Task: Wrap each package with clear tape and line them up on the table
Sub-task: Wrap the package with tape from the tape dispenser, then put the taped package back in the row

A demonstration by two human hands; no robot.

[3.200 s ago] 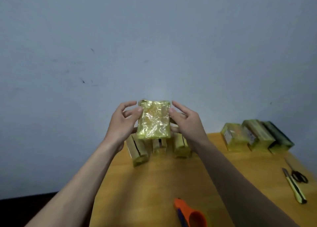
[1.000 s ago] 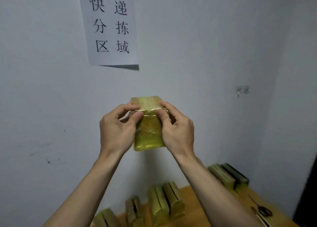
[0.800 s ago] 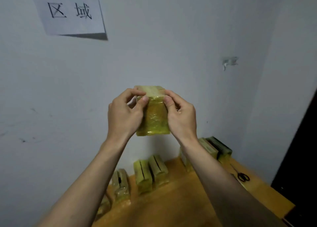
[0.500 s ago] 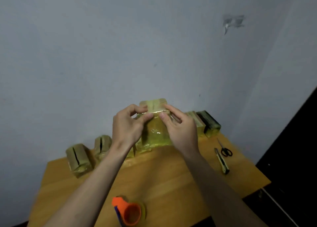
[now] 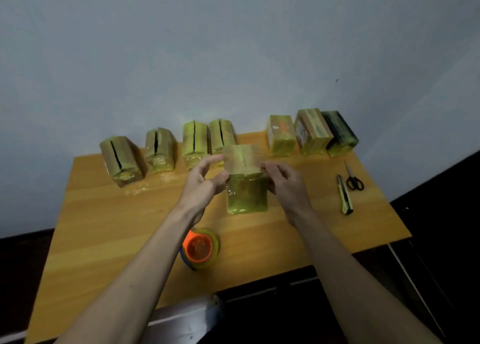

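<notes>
Over the last second the package [image 5: 246, 180] has come down from up against the wall to just above the table [image 5: 109, 221], and the view has tipped down with it, so the whole bench shows again. The left hand [image 5: 201, 185] pinches the package's left edge between thumb and curled fingers, and the right hand [image 5: 284, 181] grips its right edge the same way, so both hands are closed on it; it hangs upright in front of the table's back row, its lower part glossy with wrap. Whether its bottom edge touches the table cannot be told. Behind it, along the table's far edge, four slotted packages [image 5: 194, 142] stand in a line to the left and three wrapped packages [image 5: 310, 132] stand close together to the right, with a gap between the groups just behind the held one. The tape dispenser [image 5: 200, 247] sits on the table nearer the person, untouched, and a utility knife [image 5: 345, 194] and scissors [image 5: 353, 179] lie toward the table's right edge. This lowering suggests the wrapping of this one is about done and it is being brought to the line, probably into that gap.
</notes>
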